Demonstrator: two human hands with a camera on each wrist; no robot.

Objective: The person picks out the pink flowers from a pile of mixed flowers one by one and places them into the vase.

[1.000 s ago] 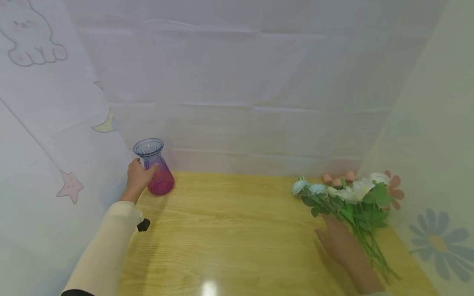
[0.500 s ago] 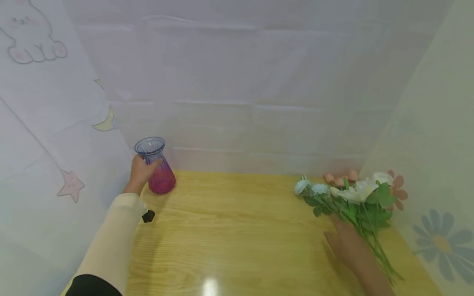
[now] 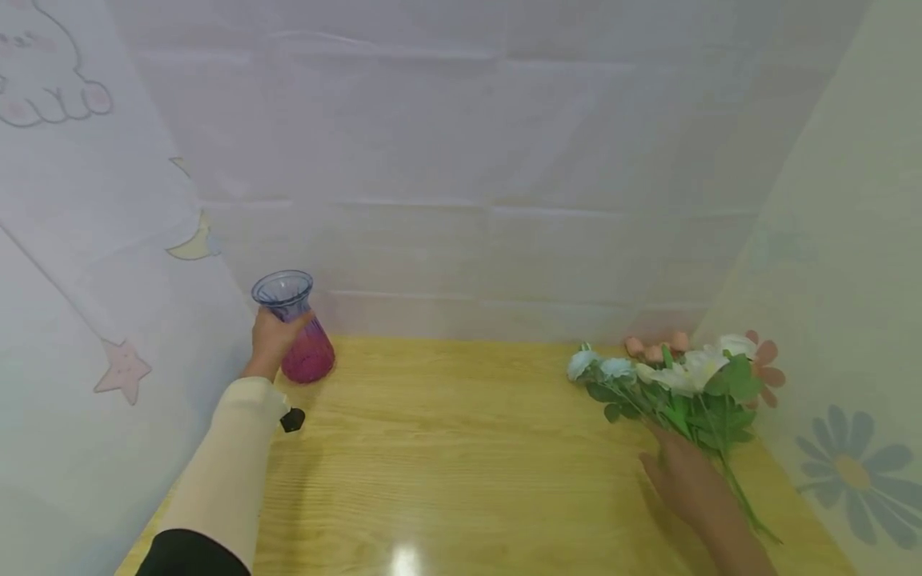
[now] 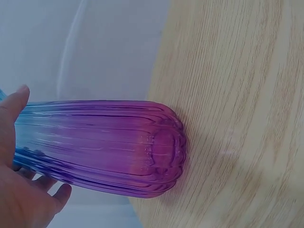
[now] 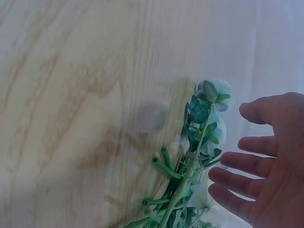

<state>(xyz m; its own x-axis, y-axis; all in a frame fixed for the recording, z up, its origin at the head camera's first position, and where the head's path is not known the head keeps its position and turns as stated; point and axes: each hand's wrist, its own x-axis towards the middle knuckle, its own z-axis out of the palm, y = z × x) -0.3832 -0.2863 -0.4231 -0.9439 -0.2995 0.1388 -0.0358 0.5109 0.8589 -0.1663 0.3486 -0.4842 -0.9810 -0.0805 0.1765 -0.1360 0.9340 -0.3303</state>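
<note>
On the left of the table stands a ribbed glass vase [image 3: 310, 356], blue at its flared rim and fading to pink-purple at the base. My left hand [image 3: 272, 340] grips it round the narrow upper part, thumb on one side and fingers on the other, as the left wrist view shows the vase [image 4: 104, 147] beside the hand [image 4: 19, 190]. At the right lies a bunch of flowers [image 3: 691, 376] with white, pale blue and peach blooms and green stems. Over its stems hovers my right hand [image 3: 687, 480]; in the right wrist view, its fingers [image 5: 244, 164] are spread and hold nothing.
The wood-grain table [image 3: 446, 448] ends at a pale back sheet [image 3: 446, 176]. Printed side sheets [image 3: 122, 264] stand close to the vase on the left and the flowers on the right.
My left hand has wrapped further round the vase, its fingers passing out of sight behind it. My right hand has shifted a little to the right, over the stems.
</note>
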